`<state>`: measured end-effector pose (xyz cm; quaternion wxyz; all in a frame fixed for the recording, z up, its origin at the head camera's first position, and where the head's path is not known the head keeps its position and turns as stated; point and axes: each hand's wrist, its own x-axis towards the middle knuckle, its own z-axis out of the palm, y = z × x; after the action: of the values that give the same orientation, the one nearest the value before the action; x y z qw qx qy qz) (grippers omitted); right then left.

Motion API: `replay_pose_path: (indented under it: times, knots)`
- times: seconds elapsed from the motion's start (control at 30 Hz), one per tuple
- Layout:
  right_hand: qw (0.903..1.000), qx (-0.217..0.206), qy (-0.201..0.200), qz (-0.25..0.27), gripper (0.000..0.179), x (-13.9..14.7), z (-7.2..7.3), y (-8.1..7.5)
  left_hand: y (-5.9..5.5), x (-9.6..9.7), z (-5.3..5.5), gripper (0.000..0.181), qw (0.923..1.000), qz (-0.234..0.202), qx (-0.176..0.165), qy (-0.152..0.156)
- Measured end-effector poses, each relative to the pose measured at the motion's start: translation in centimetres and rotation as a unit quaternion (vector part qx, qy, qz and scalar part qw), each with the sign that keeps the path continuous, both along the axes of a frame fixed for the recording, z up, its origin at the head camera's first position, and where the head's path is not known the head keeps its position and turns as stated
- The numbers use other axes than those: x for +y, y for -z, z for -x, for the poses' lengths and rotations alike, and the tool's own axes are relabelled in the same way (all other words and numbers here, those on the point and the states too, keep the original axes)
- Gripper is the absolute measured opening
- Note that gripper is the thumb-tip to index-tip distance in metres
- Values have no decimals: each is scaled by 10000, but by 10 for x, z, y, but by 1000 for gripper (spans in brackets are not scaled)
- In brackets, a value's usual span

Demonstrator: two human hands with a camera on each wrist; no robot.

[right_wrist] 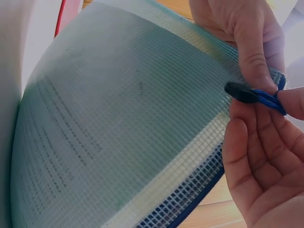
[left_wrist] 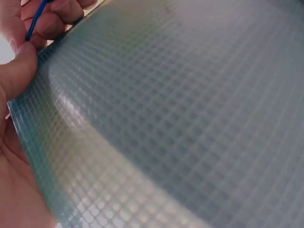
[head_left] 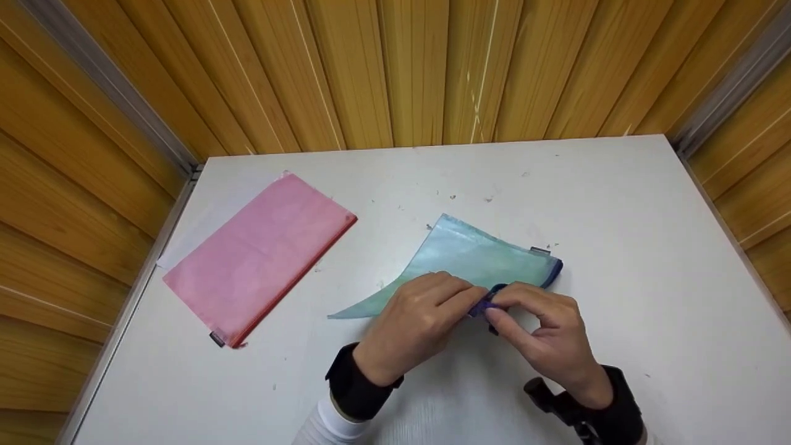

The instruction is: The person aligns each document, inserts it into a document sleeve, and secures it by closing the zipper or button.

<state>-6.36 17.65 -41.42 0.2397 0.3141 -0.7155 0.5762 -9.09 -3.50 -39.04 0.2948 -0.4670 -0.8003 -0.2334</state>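
Note:
A blue-green mesh zipper pouch [head_left: 476, 247] is held over the table, its near side lifted and bent. My left hand [head_left: 426, 315] grips its corner at the zipper end, with the thumb on the mesh in the right wrist view. Between thumb and fingers, my right hand [head_left: 550, 327] pinches the zipper pull [right_wrist: 268, 99], a blue cord with a dark tip. The dark blue zipper edge [right_wrist: 197, 202] runs along one side of the pouch. Printed lines on a sheet [right_wrist: 61, 137] show through the mesh.
A pink zipper pouch [head_left: 259, 253] with a red zipper edge lies at the left of the white table [head_left: 649, 247]. White paper [head_left: 207, 225] sticks out beyond its far-left side. Wood-look panels [head_left: 414, 74] stand behind the table and at both sides.

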Motion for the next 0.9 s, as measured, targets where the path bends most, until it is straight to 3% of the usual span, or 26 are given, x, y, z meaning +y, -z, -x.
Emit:
replay_pose_path:
  times: [0.2,0.37,0.9]
  knots:
    - [9979,16,-554,341,32,2,3,2,0,0,1,11,9998,-60,-13,162]
    - [9963,-428,-728,176,33,6,2,-2,2,0,3,19,9995,-93,220,186]
    - [9679,-1518,-1777,930,27,14,1,2,1,2,1,13,9992,-207,216,283]
